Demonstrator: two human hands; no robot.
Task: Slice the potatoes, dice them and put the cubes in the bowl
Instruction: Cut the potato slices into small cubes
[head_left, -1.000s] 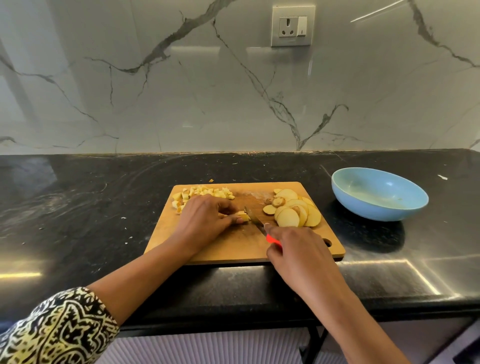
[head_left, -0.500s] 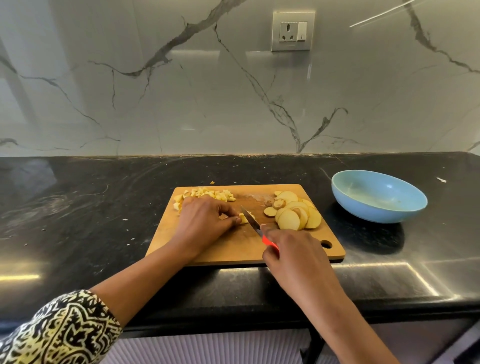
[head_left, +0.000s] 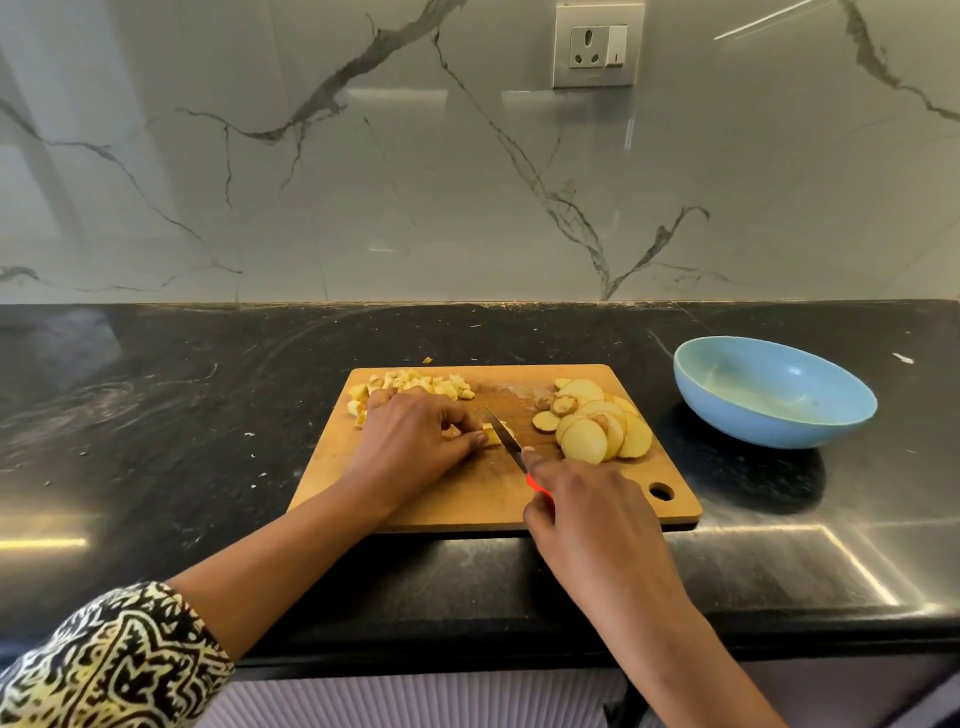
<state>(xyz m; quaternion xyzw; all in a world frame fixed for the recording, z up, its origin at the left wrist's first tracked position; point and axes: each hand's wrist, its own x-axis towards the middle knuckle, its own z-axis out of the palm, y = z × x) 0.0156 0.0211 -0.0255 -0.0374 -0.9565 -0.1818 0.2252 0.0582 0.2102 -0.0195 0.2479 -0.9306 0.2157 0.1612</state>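
Since a second ago your knife (head_left: 503, 434) has shifted: the blade has lifted slightly and moved in toward the left, and it now stands just right of the piece (head_left: 491, 436) under your fingertips. Your left hand (head_left: 410, 441) has hardly moved.

That hand sits at the centre of the frame, fingers curled down over the piece, pinning it to the board (head_left: 467, 501). Your right hand (head_left: 587, 514), lower and to the right, is wrapped round the knife's red handle, forefinger laid along the top of the blade.

By my reckoning you are partway through the dicing. A heap of cubes (head_left: 415, 385) lies at the board's upper left corner, partly behind your left hand. A fan of slices (head_left: 597, 431), some with skin on, waits uncut at the board's upper right. No whole potato is in view, so the slicing looks done. The bowl (head_left: 753, 434), right of the board on the counter (head_left: 208, 415), holds no cubes, so the transfer is all still ahead.

There is no writing or brand to read: the socket (head_left: 597, 44) at the top of the frame shows none, and the knife and bowl carry no mark that I can make out.
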